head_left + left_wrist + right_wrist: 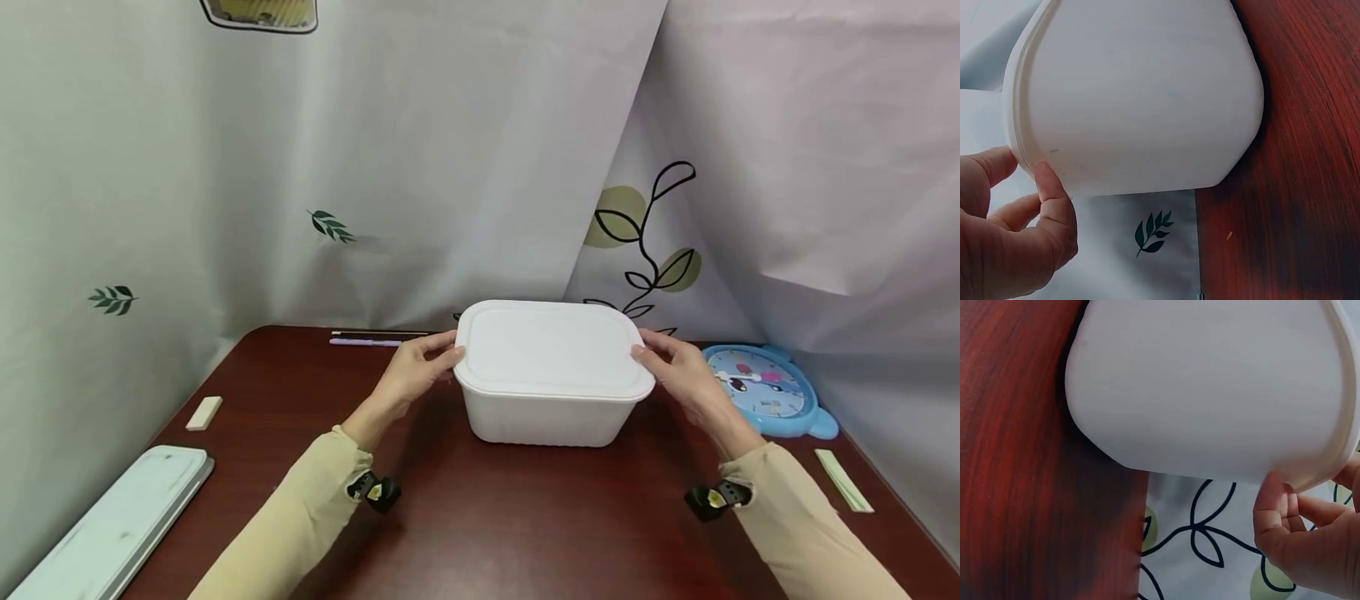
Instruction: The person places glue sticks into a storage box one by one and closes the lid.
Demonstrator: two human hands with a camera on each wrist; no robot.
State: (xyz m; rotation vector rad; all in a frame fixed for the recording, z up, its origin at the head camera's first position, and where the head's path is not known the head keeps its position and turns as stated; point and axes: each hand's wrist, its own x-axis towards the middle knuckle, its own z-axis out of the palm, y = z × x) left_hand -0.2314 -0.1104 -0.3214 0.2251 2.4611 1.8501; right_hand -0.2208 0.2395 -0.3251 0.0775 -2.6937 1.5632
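Note:
A white rectangular storage box [543,423] with rounded corners stands at the middle back of the table, a flat white lid [551,350] over its top. My left hand [412,371] pinches the rim at the box's left end, thumb on top and fingers underneath. At the opposite end my right hand [681,379] grips the rim the same way. In the left wrist view, fingertips [1050,178] press up under the rim against the box wall. Fingertips [1270,487] of the right hand also meet the underside of the rim in the right wrist view. The box's contents are hidden.
Right of the box lies a blue cartoon clock [768,392], with a pale green strip [843,481] nearer me. Thin sticks [367,342] lie along the back edge. At left are a small white block [204,413] and a long white case [120,521]. A curtain [450,167] hangs behind.

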